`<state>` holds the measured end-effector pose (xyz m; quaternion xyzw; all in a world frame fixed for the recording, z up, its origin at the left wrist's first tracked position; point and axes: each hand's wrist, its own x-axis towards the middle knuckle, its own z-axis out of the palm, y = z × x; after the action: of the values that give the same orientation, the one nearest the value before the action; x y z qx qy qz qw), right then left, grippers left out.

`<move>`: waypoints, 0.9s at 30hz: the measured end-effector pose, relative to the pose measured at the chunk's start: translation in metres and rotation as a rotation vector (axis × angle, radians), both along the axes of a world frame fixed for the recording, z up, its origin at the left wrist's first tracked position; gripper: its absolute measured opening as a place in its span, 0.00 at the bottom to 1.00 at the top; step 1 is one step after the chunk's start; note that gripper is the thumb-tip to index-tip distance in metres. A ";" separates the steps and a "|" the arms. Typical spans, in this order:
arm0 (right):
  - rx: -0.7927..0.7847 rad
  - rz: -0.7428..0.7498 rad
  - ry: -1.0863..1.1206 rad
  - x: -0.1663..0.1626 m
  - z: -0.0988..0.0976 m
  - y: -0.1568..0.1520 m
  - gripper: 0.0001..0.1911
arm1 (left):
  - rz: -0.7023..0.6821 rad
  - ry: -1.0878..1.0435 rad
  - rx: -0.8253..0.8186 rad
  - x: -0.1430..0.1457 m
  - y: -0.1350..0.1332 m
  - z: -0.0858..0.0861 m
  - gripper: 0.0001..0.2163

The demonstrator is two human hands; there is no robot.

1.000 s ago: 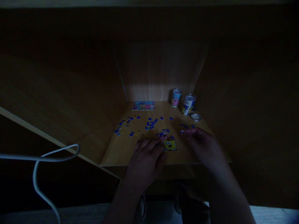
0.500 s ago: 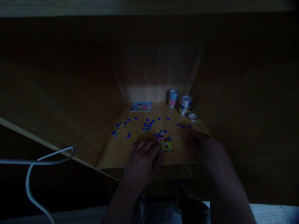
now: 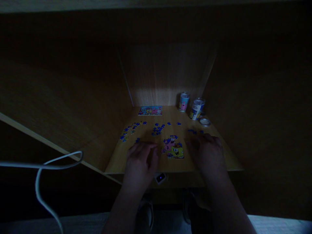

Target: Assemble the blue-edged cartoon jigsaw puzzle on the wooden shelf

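Observation:
A partly assembled jigsaw puzzle (image 3: pixel 177 151) with yellow and pink cartoon figures lies near the shelf's front edge, between my hands. My left hand (image 3: pixel 139 162) is just left of it, fingers bent, thumb and index apart, nothing visible between them. To the right, my right hand (image 3: pixel 208 152) bends down to the shelf with its fingertips drawn together close to the puzzle. Whatever those fingers pinch is hidden in the dim light. Loose blue puzzle pieces (image 3: pixel 158 129) lie behind the puzzle, and a curved row of blue and yellow pieces (image 3: pixel 126 130) lies at left.
At the back stands a picture card (image 3: pixel 150 110) of cartoon figures. Two cartoon-printed cans (image 3: pixel 183 102) are at the back right, with a round lid (image 3: pixel 205 122) before them. Walls enclose the shelf (image 3: pixel 146 167). A white cable (image 3: pixel 39 182) hangs at left.
My right hand has moved left, over where a small pink piece lay. My left hand has drawn back left from the puzzle, uncovering its left side. The view has shifted slightly.

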<state>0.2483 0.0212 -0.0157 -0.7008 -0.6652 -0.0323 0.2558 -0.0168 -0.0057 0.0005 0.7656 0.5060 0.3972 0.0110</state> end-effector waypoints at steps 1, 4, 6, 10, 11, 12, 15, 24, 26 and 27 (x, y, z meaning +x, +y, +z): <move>0.003 0.007 0.005 0.001 -0.001 0.000 0.16 | 0.050 0.004 0.022 -0.006 0.001 0.001 0.06; 0.008 0.027 0.034 0.003 -0.002 0.002 0.14 | 0.121 0.017 0.053 -0.019 0.005 -0.001 0.05; -0.015 0.045 0.061 0.004 -0.004 0.003 0.15 | 0.108 0.035 0.040 -0.022 0.007 -0.002 0.05; -0.067 0.094 0.115 0.007 -0.006 0.006 0.17 | 0.099 0.096 0.014 -0.016 0.008 -0.004 0.05; -0.073 0.108 0.127 0.008 -0.006 0.006 0.17 | 0.102 0.108 0.011 -0.015 0.007 -0.003 0.05; -0.076 0.122 0.140 0.009 -0.006 0.006 0.16 | 0.103 0.116 0.008 -0.014 0.007 -0.003 0.05; -0.089 0.148 0.188 0.008 -0.001 0.006 0.13 | 0.096 0.131 0.005 -0.014 0.005 -0.002 0.06; -0.106 0.226 0.491 -0.004 0.007 -0.002 0.09 | 0.005 0.180 0.022 -0.012 0.003 0.001 0.05; -0.123 0.315 0.607 -0.011 0.006 -0.003 0.09 | -0.028 0.170 0.027 -0.012 0.003 0.002 0.05; -0.134 0.357 0.652 -0.016 0.006 -0.004 0.09 | -0.041 0.163 0.031 -0.012 0.003 0.002 0.05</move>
<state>0.2323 0.0170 -0.0100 -0.5627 -0.6609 0.2813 0.4092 -0.0291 -0.0025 0.0023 0.8057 0.4832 0.3410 -0.0341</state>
